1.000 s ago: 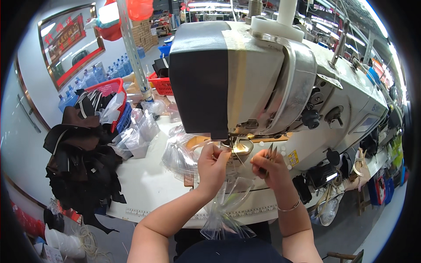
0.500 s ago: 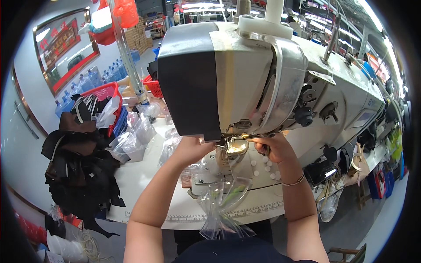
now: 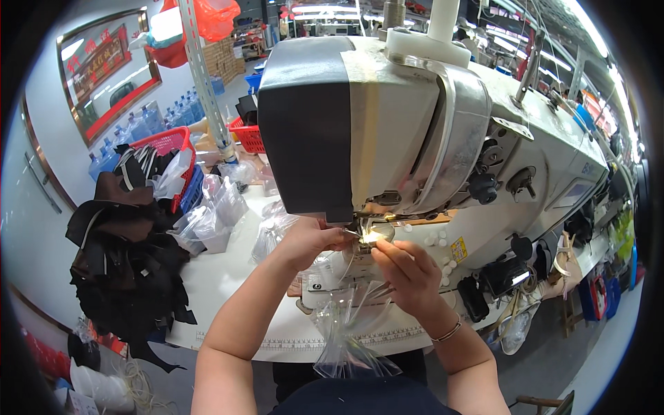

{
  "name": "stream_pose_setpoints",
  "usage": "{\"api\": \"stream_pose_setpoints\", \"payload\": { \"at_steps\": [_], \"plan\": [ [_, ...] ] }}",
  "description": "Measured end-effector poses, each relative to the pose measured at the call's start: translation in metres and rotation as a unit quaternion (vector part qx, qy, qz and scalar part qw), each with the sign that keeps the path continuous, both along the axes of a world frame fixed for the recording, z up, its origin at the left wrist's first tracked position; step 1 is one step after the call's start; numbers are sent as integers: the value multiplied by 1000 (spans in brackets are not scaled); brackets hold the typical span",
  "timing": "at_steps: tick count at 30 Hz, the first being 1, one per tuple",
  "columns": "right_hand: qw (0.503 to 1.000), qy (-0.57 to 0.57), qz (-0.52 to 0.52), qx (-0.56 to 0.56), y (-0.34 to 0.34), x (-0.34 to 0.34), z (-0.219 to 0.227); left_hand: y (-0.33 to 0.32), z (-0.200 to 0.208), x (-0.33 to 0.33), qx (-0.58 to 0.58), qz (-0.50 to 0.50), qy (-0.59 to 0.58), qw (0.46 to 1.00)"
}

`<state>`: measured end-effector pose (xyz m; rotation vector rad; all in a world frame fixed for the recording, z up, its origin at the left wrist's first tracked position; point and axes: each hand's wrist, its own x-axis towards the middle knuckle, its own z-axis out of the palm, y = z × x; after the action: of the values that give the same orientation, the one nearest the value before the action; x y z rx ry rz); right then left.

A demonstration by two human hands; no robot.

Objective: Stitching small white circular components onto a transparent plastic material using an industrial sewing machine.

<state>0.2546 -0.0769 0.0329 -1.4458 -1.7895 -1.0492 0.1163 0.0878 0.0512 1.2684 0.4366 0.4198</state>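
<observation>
Under the sewing machine (image 3: pixel 415 138) head, beside the needle, a small pale piece (image 3: pixel 373 235) glows in the lamp — too small to identify. Left hand (image 3: pixel 308 238) and right hand (image 3: pixel 408 270) pinch it between fingertips. Clear plastic bags (image 3: pixel 207 214) lie left — a yellow label (image 3: pixel 458 249) right.

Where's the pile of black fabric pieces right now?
In the head view, the pile of black fabric pieces sits at the far left end of the white worktable, beside the red plastic basket, well left of the left hand.
</observation>
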Motion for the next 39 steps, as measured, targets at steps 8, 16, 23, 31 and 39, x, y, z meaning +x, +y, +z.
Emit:
{"api": "stream_pose_setpoints", "payload": {
  "at_steps": [8,16,23,31,39],
  "plan": [
    [997,56,34,-34,3,13,21,-13,-20,2,-21,57,-33,998],
    [994,77,49,-68,12,36,19,-11,-15,-2,-63,29,-54,996],
    [990,138,36,5,16,25,12,-8,-16,-1,-68,29,-6,997],
    [752,593,128,-258,-8,7,1,-20,-32,-1,-119,51,-105,986],
    [721,613,157,-281,-6,35,12,-36,-31,2,-93,102,-127,982]
  ]
}}
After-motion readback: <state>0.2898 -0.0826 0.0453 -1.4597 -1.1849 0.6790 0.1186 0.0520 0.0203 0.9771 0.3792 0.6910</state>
